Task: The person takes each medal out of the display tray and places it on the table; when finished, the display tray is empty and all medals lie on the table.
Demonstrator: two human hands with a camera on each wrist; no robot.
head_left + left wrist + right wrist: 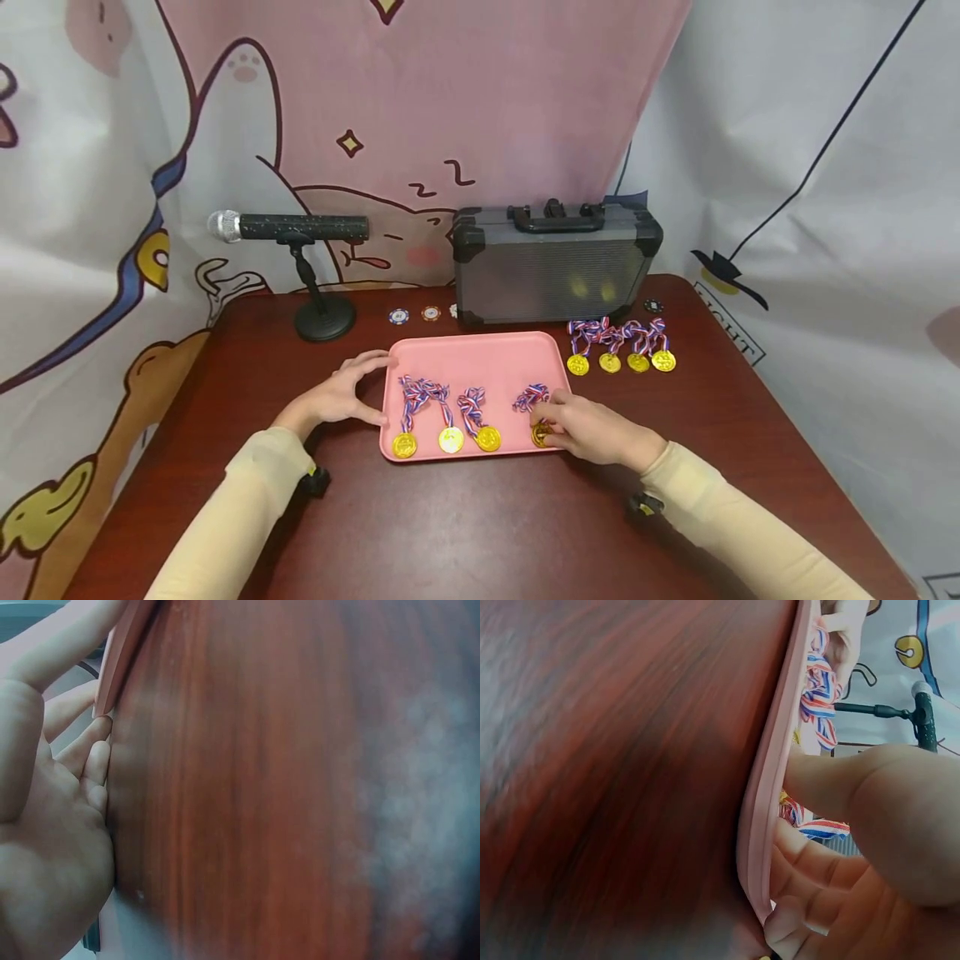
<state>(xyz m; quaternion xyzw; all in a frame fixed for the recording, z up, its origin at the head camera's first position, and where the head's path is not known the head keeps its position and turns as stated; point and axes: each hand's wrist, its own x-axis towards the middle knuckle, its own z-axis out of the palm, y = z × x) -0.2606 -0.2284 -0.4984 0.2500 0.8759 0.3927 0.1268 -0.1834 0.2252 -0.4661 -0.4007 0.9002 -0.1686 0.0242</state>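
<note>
The pink tray (pixel 472 354) lies on the table with gold medals on striped ribbons in it. My left hand (pixel 341 396) is at its left rim, thumb and fingers spread and touching the edge. In the left wrist view, the fingers (pixel 97 761) lie beside the tray's side. At the tray's right end, my right hand (pixel 592 427) pinches a gold medal (pixel 538 433), partly hidden by the fingers. Its bunched ribbon (pixel 532 396) lies behind. Farther left in the tray sit a medal (pixel 488 438), another medal (pixel 451 439) and a leftmost medal (pixel 405 445).
Several more medals (pixel 610 362) lie in a row right of the tray. Behind stands a grey case (pixel 555 279) with black corners. A microphone (pixel 300 227) rests on a stand (pixel 325 317) at back left. Poker chips (pixel 431 313) lie near the back edge.
</note>
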